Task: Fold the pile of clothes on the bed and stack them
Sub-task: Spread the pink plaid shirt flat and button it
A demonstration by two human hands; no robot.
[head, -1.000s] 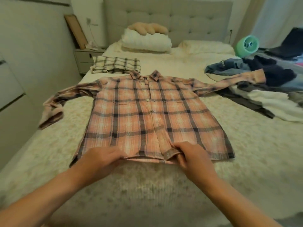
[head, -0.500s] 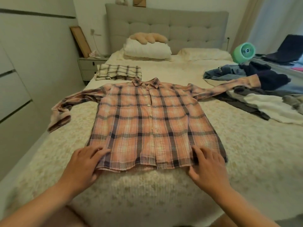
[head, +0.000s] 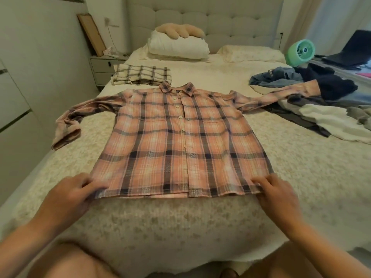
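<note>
Moved outward since half a second ago, to the two bottom corners of the pink plaid shirt [head: 184, 141]: left hand [head: 69, 194] pinching the left hem corner between thumb and curled fingers, right hand [head: 276, 192] gripping the right hem corner likewise. Spread flat, buttoned front up, on the cream bedspread [head: 301, 177], collar toward the headboard, sleeves flung out sideways. Beyond the collar, a folded checked garment [head: 141, 75]; at the right, under one cuff, the unfolded pile of clothes [head: 321, 101], with a green fan [head: 301, 52] behind.
</note>
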